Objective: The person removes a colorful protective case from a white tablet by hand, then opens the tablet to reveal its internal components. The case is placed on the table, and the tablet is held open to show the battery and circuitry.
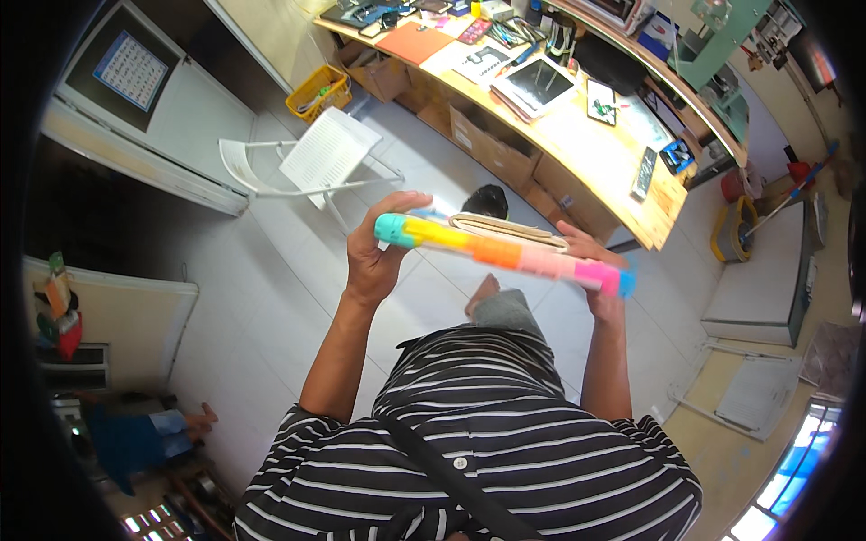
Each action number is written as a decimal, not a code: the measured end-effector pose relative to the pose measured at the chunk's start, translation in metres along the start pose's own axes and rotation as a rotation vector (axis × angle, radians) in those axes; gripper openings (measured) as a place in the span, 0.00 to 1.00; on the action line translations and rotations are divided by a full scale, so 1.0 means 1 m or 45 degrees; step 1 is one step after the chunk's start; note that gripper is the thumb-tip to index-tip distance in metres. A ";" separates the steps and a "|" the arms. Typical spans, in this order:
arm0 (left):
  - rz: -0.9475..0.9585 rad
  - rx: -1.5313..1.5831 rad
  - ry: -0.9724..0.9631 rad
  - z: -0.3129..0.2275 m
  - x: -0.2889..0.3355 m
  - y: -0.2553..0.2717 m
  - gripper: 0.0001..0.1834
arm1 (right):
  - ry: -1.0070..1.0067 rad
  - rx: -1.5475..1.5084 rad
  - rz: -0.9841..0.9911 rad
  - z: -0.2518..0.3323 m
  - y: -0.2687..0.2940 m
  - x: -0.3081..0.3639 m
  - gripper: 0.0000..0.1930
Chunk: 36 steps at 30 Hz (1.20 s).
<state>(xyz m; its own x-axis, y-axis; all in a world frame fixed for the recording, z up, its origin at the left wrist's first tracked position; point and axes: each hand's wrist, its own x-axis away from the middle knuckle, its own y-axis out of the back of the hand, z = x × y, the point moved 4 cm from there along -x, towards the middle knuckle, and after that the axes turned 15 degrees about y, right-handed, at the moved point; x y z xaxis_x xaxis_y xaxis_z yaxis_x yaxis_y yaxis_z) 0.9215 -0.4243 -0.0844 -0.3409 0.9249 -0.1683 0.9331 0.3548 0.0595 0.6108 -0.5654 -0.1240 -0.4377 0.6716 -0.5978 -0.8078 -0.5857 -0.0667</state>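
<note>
Both my hands hold a long, slim, multicoloured thing in front of my body, seen edge-on. Its rounded edge (493, 252) runs in bands of teal, yellow, orange, pink, magenta and blue; its exact kind I cannot make out. My left hand (381, 248) grips the teal end, thumb side toward me. At the magenta and blue end, my right hand (591, 255) is closed around the far side, its fingers partly hidden. A flat beige, layered thing (507, 231), perhaps folded cloth or paper, lies against the far side, between the hands.
A wooden workbench (663, 212) with tablets, phones and tools curves across the far right. A white folding chair (329, 149) and yellow basket (317, 93) stand ahead left. Something black (486, 202) is on the tiles ahead. Another person (135, 442) is at lower left.
</note>
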 end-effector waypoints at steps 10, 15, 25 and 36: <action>-0.029 0.304 -0.036 0.011 -0.156 -0.001 0.50 | 0.395 0.496 0.179 -0.013 0.005 -0.138 0.14; 0.041 0.394 0.011 0.039 -0.242 0.007 0.52 | 0.357 0.497 0.085 -0.054 0.003 -0.170 0.16; 0.244 0.260 0.568 0.150 -0.433 0.024 0.22 | -0.522 0.818 -0.941 -0.193 -0.029 -0.203 0.23; 0.662 0.229 1.102 0.195 -0.550 0.045 0.29 | -0.772 0.870 -1.536 -0.251 -0.094 -0.252 0.24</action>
<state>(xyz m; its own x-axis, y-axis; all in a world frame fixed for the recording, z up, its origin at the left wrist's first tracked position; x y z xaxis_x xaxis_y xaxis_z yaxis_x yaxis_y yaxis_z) 1.1730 -0.9435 -0.1810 0.2113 0.7654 0.6079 0.9681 -0.0781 -0.2382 0.8959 -0.7935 -0.1673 0.6475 0.7612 -0.0364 -0.7393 0.6390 0.2124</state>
